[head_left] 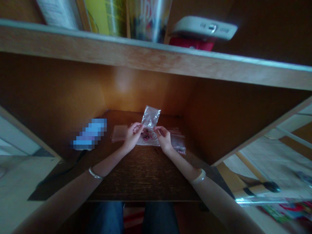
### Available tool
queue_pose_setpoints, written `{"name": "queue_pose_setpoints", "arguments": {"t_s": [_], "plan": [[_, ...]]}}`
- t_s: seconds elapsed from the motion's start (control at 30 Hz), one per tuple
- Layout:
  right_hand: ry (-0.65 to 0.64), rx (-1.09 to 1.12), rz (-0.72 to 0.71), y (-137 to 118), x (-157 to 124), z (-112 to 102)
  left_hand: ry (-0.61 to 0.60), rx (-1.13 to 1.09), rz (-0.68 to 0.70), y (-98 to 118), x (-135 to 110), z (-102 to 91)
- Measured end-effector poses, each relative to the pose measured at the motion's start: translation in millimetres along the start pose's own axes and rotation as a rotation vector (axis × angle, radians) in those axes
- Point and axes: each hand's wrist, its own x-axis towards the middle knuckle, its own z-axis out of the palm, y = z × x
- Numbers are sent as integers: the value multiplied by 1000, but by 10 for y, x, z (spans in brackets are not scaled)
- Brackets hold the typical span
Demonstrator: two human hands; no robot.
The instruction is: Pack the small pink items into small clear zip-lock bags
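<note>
Between my two hands a small clear plastic bag (pixel 151 116) is held up by its lower edge. My left hand (pixel 134 134) pinches one corner and my right hand (pixel 163 136) pinches the other. Just below it, a clear bag (pixel 153 141) with small dark red beads (pixel 146 134) lies on the dark wooden desk (pixel 146 175). Left of my left hand is a stack of flat clear bags (pixel 119 132). Beside my right hand lie more clear bags (pixel 178 143), with a few reddish beads at the bottom corner.
A phone-like device with a blurred-out screen (pixel 90 134) leans at the left, a cable (pixel 70 167) running from it. Wooden side walls and a shelf (pixel 156 58) enclose the desk. On the shelf stand containers (pixel 148 19) and a white device (pixel 204 27) over a red object (pixel 191 44).
</note>
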Motion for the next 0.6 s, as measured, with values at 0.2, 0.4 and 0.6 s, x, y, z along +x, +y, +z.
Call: {"name": "queue_pose_setpoints", "arguments": {"t_s": [0.2,0.4,0.6], "plan": [[-45,-1,20,-27,-17,-4,19,41,16,2,-1,-27],[-45,-26,-16,-7,-10,-5,9,89,59,-9,-6,-28],[-37,-22,-8,-24,-16,-3,-14,116,46,-45,-7,-19]]}}
